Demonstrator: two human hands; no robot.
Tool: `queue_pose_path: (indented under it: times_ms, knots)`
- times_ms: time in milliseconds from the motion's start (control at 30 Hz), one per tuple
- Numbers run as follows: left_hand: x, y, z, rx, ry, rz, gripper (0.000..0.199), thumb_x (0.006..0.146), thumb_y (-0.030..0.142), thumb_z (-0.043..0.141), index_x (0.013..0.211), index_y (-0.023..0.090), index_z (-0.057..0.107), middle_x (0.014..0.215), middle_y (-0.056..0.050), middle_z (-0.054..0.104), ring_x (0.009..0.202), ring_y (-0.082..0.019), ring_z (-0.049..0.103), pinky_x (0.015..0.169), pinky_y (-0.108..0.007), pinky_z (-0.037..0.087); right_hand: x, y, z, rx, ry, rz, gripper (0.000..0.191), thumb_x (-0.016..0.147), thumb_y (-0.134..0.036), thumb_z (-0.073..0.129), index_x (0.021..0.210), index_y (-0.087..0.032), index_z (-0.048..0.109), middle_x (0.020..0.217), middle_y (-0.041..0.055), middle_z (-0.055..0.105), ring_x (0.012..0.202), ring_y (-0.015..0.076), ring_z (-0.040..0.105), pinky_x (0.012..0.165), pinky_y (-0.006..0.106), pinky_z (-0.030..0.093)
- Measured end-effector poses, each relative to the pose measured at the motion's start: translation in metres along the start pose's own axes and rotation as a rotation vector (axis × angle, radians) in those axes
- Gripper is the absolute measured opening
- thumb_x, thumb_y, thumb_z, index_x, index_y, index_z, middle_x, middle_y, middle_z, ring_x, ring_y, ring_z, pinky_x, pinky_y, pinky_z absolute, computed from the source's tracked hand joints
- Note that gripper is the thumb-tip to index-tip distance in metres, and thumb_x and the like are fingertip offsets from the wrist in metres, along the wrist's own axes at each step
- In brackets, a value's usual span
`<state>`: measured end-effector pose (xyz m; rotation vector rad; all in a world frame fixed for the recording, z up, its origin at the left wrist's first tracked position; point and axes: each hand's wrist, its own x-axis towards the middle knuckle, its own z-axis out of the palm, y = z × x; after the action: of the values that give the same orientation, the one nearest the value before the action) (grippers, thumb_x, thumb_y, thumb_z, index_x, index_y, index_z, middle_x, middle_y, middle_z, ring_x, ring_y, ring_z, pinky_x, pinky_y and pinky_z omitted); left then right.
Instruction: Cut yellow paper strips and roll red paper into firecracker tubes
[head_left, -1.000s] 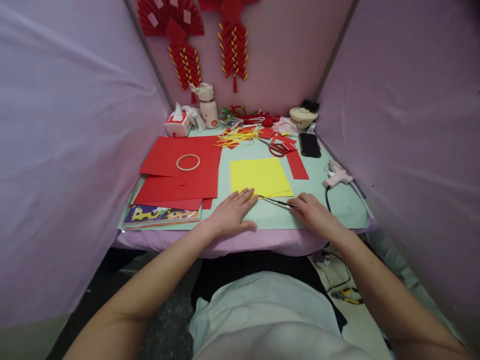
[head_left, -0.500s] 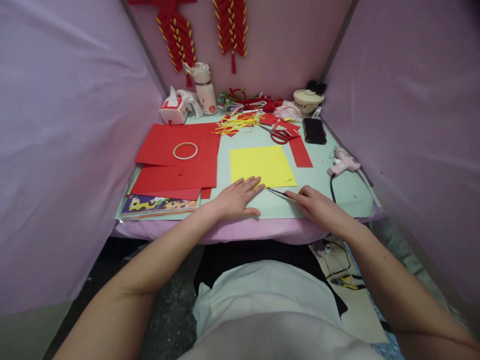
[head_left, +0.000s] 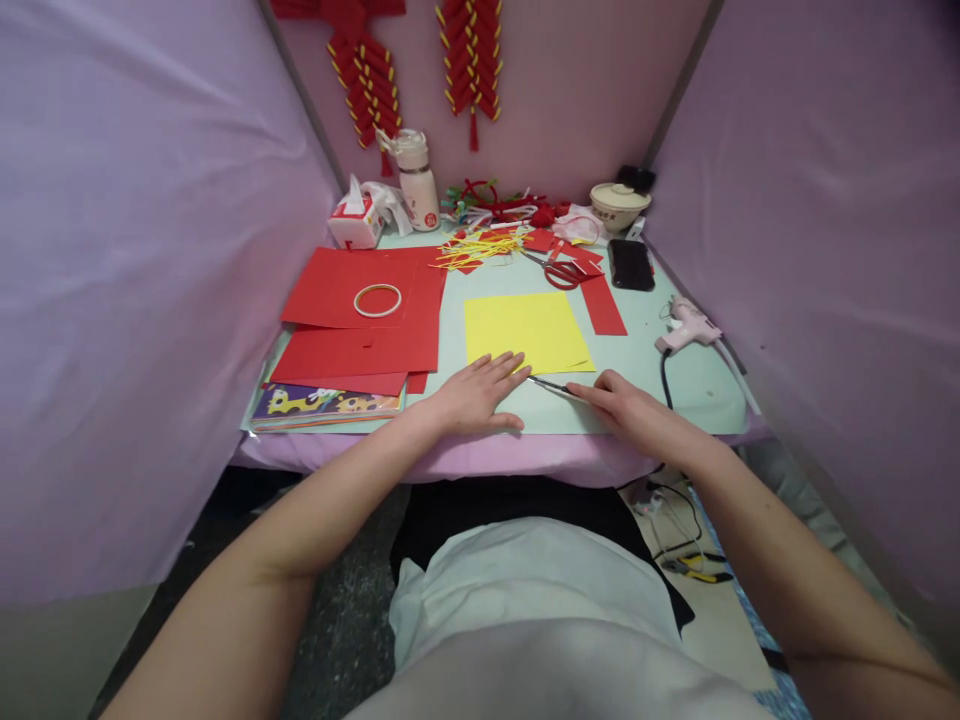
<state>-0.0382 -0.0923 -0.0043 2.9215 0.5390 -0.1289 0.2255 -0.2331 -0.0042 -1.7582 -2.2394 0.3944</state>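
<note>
A yellow square sheet point(head_left: 529, 325) lies on the pale green mat, with a small slit near its lower right corner. My left hand point(head_left: 480, 393) rests flat across the sheet's lower left edge, fingers spread, thumb on the mat. In my right hand point(head_left: 621, 405) is a thin dark tool with a slim metal tip point(head_left: 547, 384), held low over the mat. Its tip reaches the sheet's lower edge beside my left fingertips. Whether it is a knife or another tool cannot be made out.
Red sheets point(head_left: 360, 350) with a tape ring point(head_left: 377, 301) lie left, over a booklet point(head_left: 322, 403). Behind are yellow strips point(head_left: 480, 250), red-handled scissors point(head_left: 562, 274), a bottle point(head_left: 418, 190) and a bowl point(head_left: 619, 205). At right are a phone point(head_left: 631, 265) and a glue gun point(head_left: 686, 325).
The view has shifted slightly, so the things at the left appear a little further right. The tool's tip has moved slightly left along the sheet's lower edge, and my left hand stays pressed down.
</note>
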Motion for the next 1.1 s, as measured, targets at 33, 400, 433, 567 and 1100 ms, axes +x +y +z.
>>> queue_pose_path:
  times_ms: [33, 400, 433, 567, 1100]
  knots:
    - [0.0, 0.0, 0.0, 0.0, 0.001, 0.0, 0.096, 0.09, 0.076, 0.041, 0.16, 0.016, 0.017, 0.166, -0.015, 0.01, 0.154, -0.029, 0.009, 0.123, -0.045, 0.009, 0.001, 0.0, 0.001, 0.003, 0.006, -0.013, 0.047, 0.099, -0.031, 0.037, 0.144, -0.033, 0.052, 0.103, 0.0089, 0.057, 0.081, 0.0215, 0.056, 0.078, 0.035, 0.048]
    - [0.0, 0.0, 0.002, -0.005, 0.016, 0.004, 0.095, 0.09, 0.076, 0.042, 0.16, 0.015, 0.019, 0.166, -0.015, 0.012, 0.154, -0.029, 0.009, 0.123, -0.045, 0.009, 0.007, -0.005, 0.002, 0.063, -0.01, -0.047, 0.047, 0.099, -0.027, 0.039, 0.144, -0.033, 0.053, 0.102, 0.0079, 0.055, 0.085, 0.0205, 0.058, 0.083, 0.035, 0.049]
    - [0.0, 0.0, 0.002, -0.006, 0.018, 0.004, 0.095, 0.089, 0.076, 0.042, 0.159, 0.015, 0.019, 0.166, -0.015, 0.012, 0.154, -0.029, 0.01, 0.123, -0.044, 0.009, 0.008, -0.005, 0.002, 0.068, -0.012, -0.05, 0.046, 0.1, -0.027, 0.039, 0.143, -0.033, 0.054, 0.102, 0.0079, 0.055, 0.085, 0.0205, 0.058, 0.083, 0.035, 0.049]
    - [0.0, 0.0, -0.001, -0.011, 0.022, 0.01, 0.096, 0.089, 0.076, 0.042, 0.159, 0.015, 0.019, 0.166, -0.016, 0.013, 0.154, -0.028, 0.011, 0.123, -0.044, 0.009, 0.008, -0.005, 0.004, 0.105, 0.012, -0.057, 0.045, 0.099, -0.028, 0.041, 0.141, -0.034, 0.056, 0.1, 0.0078, 0.056, 0.082, 0.0204, 0.057, 0.082, 0.035, 0.05]
    - [-0.039, -0.007, 0.0, 0.004, -0.001, -0.034, 0.102, 0.087, 0.079, 0.043, 0.16, 0.015, 0.013, 0.166, -0.016, 0.012, 0.154, -0.026, 0.009, 0.123, -0.041, 0.005, 0.017, -0.013, 0.008, 0.069, 0.001, -0.055, 0.045, 0.101, -0.033, 0.038, 0.143, -0.033, 0.054, 0.098, 0.0083, 0.054, 0.082, 0.0205, 0.056, 0.08, 0.035, 0.049]
